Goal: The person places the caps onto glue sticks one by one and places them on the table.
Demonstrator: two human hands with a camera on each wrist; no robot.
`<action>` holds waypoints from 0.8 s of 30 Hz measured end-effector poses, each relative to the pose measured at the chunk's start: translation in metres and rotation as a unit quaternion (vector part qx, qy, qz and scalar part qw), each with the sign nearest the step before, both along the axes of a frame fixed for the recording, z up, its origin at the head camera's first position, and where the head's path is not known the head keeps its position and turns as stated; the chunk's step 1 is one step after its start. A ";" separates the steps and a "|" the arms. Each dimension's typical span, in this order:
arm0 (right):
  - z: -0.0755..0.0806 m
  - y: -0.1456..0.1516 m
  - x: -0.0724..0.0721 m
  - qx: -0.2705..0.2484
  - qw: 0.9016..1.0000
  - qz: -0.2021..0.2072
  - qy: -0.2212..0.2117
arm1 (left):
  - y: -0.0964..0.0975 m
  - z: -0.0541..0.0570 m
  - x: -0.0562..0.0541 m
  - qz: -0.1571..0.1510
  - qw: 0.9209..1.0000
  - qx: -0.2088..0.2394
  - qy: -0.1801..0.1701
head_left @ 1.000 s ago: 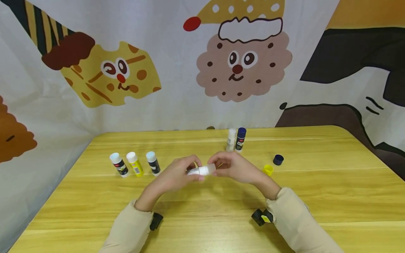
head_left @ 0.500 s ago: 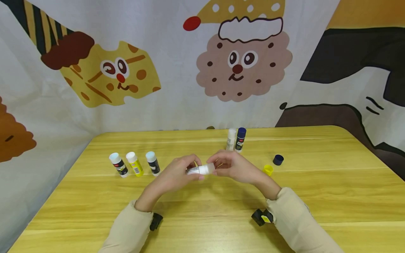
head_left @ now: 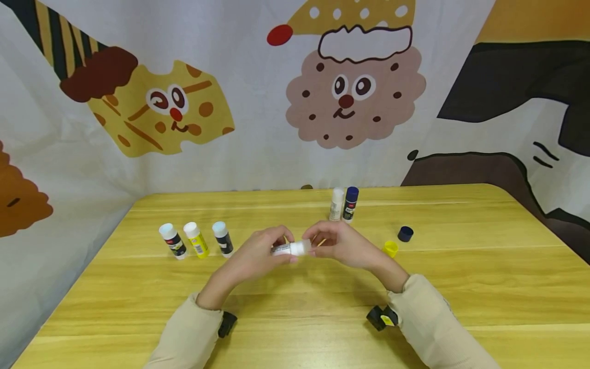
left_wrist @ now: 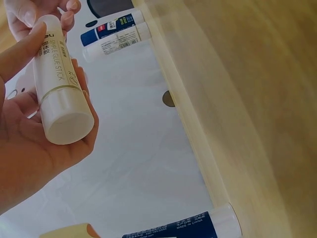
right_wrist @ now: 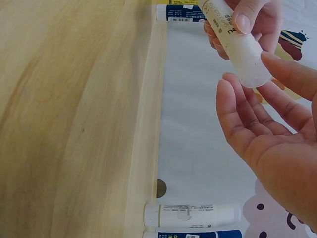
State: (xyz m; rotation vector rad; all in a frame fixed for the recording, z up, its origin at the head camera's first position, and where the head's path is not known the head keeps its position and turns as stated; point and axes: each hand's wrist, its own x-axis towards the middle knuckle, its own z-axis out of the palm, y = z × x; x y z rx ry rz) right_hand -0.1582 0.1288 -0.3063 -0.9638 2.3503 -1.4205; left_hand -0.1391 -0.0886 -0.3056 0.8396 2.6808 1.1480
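Observation:
A white glue stick (head_left: 295,249) is held nearly level above the table, between both hands. My left hand (head_left: 258,252) grips its labelled barrel, with the thumb along the side in the left wrist view (left_wrist: 29,129). My right hand (head_left: 343,243) pinches the frosted end (right_wrist: 251,74) between thumb and fingers; the other fingers are bent loosely beneath it. Printed lettering reading "SIMPLE GLUE STICK" shows on the barrel (left_wrist: 58,59) in the left wrist view.
Left of the hands stand a yellow glue stick (head_left: 196,240) and two dark-labelled ones (head_left: 174,241) (head_left: 223,239). Behind them, a white glue stick (head_left: 336,204) stands beside a blue one (head_left: 350,204). A yellow cap (head_left: 390,249) and a dark blue cap (head_left: 405,234) lie at right.

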 end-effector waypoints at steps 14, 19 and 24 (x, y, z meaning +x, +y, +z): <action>-0.001 -0.001 0.001 0.001 1.000 -0.003 0.006 | 0.001 -0.001 0.000 -0.009 1.000 0.013 0.010; -0.001 -0.002 0.002 0.001 1.000 -0.003 0.009 | 0.001 0.000 0.001 -0.006 1.000 0.013 0.011; -0.001 -0.002 0.001 0.000 1.000 -0.002 0.011 | 0.001 0.000 0.002 -0.005 1.000 0.014 0.011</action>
